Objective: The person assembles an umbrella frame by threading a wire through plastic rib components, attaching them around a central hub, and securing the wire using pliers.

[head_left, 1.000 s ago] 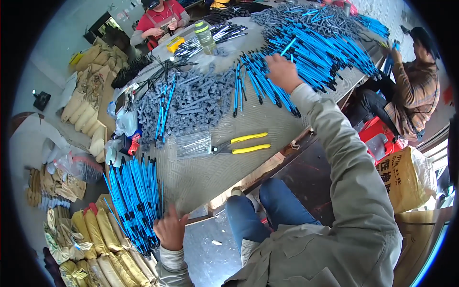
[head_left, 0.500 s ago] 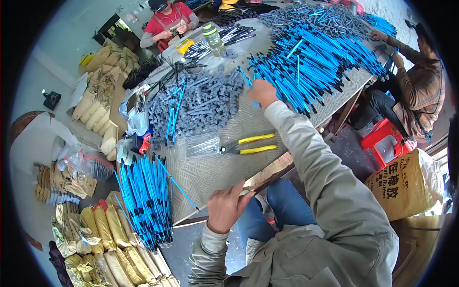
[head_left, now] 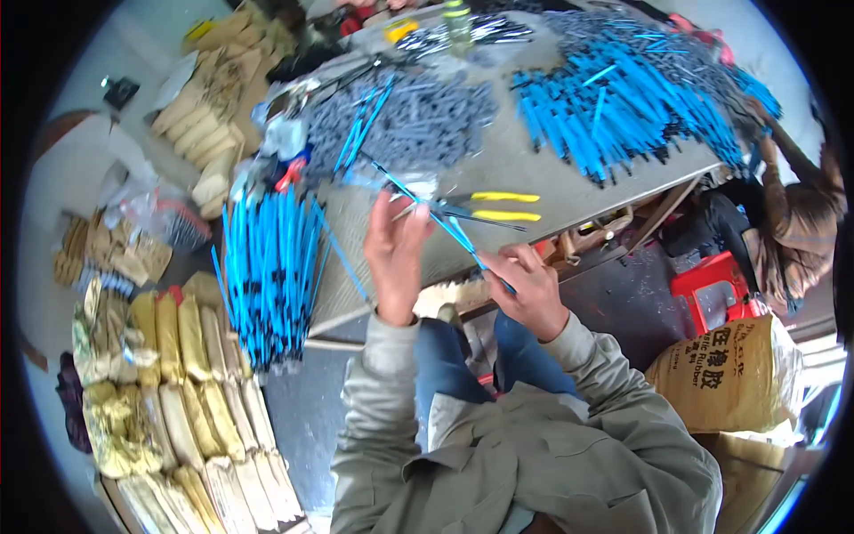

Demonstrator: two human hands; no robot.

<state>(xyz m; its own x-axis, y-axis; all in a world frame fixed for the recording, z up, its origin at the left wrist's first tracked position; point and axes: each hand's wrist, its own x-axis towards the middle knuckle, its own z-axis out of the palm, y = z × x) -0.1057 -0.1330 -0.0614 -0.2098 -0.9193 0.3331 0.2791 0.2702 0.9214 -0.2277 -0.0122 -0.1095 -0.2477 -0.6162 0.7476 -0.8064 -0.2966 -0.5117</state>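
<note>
Both hands are raised above the near edge of the table (head_left: 534, 178), sharing a thin bundle of blue rods (head_left: 445, 222). The rods are slim, straight and smooth, like plastic sticks, and their long axis runs from about ten o'clock down to four o'clock. The right hand (head_left: 534, 289) has its grip clamped round the lower ends, fingers curled tight. The left hand (head_left: 396, 249) stands upright at nine o'clock from it, fingers pinched together on the rods near their middle, while the upper tips fan out past it toward the grey pile (head_left: 409, 120).

That grey pile is a rough heap of short dull pieces at twelve o'clock from the hands, with a few blue sticks lying across it. At two o'clock a broad drift of blue sticks (head_left: 623, 107) covers the far table. Yellow-handled pliers (head_left: 498, 206) lie flat on the grey, cloth-like table top just beyond the hands, handles pointing to three o'clock. At nine o'clock a dense sheaf of blue sticks (head_left: 271, 267) lies with its long axis running twelve to six. Farther left, plump yellowish bags (head_left: 178, 356) sit in rows on the floor. A red stool (head_left: 721, 289) stands at three o'clock, with a tan woven sack (head_left: 729, 374) below it.
</note>
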